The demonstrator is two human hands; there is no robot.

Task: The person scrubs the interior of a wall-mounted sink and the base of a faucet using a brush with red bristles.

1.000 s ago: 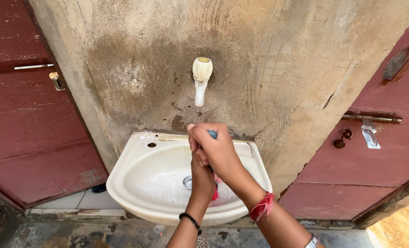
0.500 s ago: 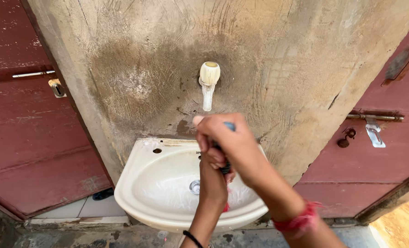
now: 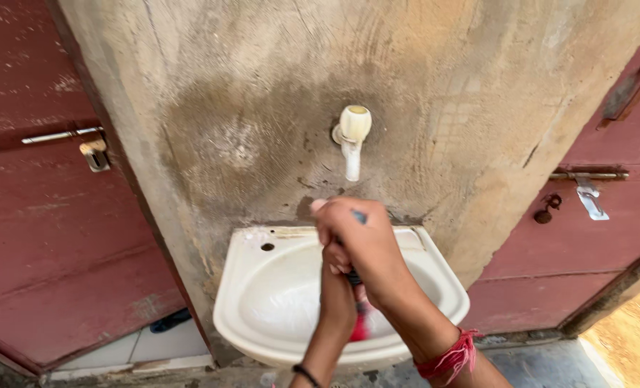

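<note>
Hands meet at lower centre of the frame over the white oval ceramic basin [image 3: 262, 287]. The right hand [image 3: 363, 248] grips a dark-handled brush with red bristles [image 3: 359, 325] tightly; the left hand [image 3: 338, 291] is closed around the same handle beneath it. Above, a cream plastic tap [image 3: 352, 133] projects from the bare cement wall [image 3: 226, 108].
</note>
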